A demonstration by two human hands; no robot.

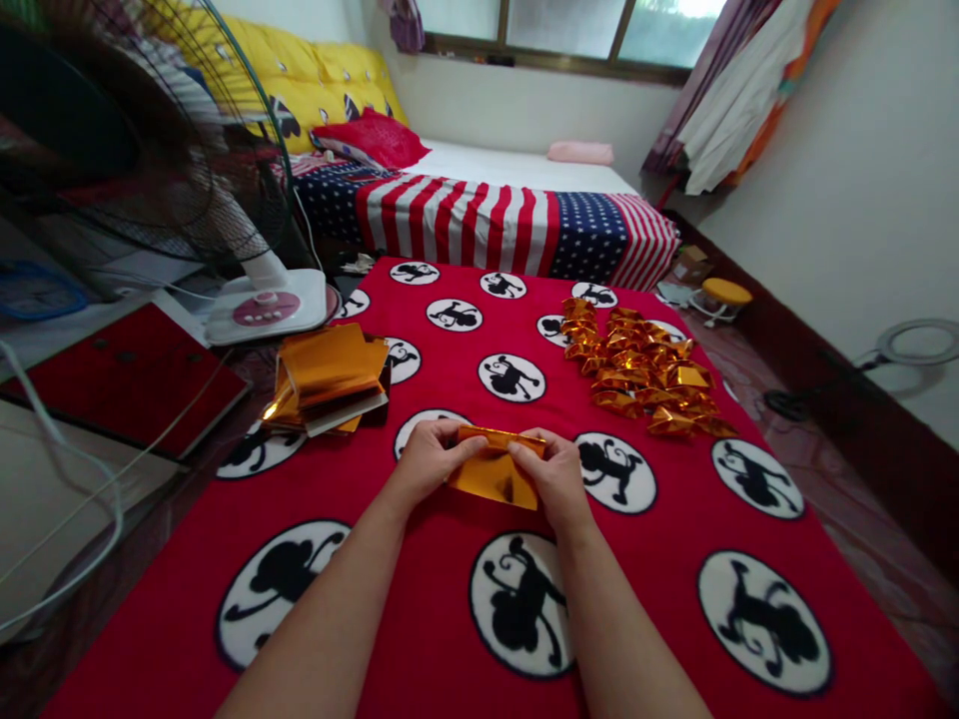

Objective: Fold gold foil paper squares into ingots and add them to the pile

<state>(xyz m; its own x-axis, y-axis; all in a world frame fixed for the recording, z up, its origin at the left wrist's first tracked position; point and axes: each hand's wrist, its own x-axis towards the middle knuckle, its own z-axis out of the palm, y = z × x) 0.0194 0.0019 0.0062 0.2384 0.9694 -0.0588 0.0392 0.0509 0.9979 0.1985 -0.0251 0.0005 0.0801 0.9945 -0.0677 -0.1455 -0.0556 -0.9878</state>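
Note:
A sheet of shiny gold foil paper (494, 481) is held just above the red cloth, its far edge folded over toward me. My left hand (431, 457) pinches the sheet's left end, thumb on top and fingers behind. At the right end my right hand (555, 473) grips it the same way, thumb pressing near the fold. To the left lies a loose stack of gold foil sheets (334, 369). Several folded gold paper ingots (636, 364) sit in rows on the far right of the cloth.
The red cloth (420, 619) with monkey prints covers the surface before me. A fan (262, 300) stands at the left beside a red panel (127, 369). Behind is a bed with a flag-pattern cover (479, 220). A yellow stool (725, 292) stands at the right.

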